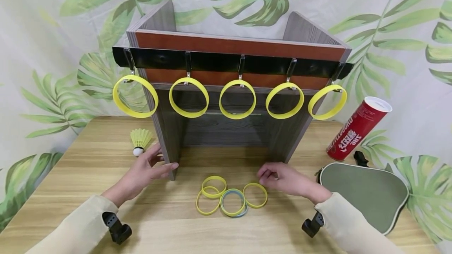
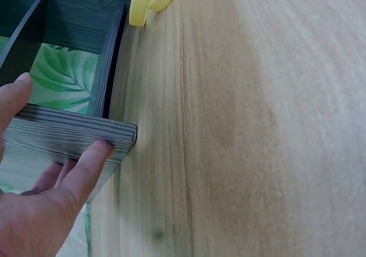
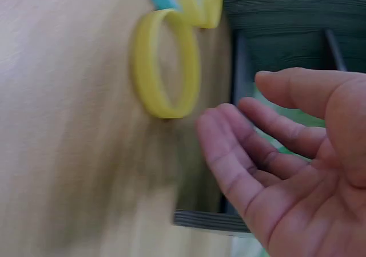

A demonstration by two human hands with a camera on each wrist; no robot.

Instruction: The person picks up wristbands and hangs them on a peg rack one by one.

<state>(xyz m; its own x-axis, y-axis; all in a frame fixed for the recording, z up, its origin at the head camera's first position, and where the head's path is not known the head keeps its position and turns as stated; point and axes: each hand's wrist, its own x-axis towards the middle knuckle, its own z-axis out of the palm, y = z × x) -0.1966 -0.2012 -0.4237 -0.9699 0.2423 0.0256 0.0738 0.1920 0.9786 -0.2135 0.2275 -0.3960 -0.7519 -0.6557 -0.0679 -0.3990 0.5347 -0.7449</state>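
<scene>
A grey wood-grain stand (image 1: 166, 144) rises from the table. My left hand (image 1: 146, 171) grips the lower front of its left side panel, thumb (image 2: 12, 97) on one side and fingers (image 2: 86, 168) against the other. My right hand (image 1: 280, 178) hovers just in front of the right panel's foot, fingers loosely curled and nothing between them. Closest to those fingertips lies a yellow wristband (image 3: 140, 68). Beside it, more yellow wristbands (image 1: 214, 177) overlap on the table, and a blue wristband (image 1: 244, 211) peeks out from under one of them.
Several yellow wristbands (image 1: 251, 116) hang from hooks on the stand's black rail (image 1: 215, 61). A yellow shuttlecock (image 1: 140, 140) lies left of the stand. On the right are a leaning red tube (image 1: 356, 130) and a green paddle-shaped case (image 1: 365, 191). A leaf-print cloth (image 1: 53, 50) hangs behind.
</scene>
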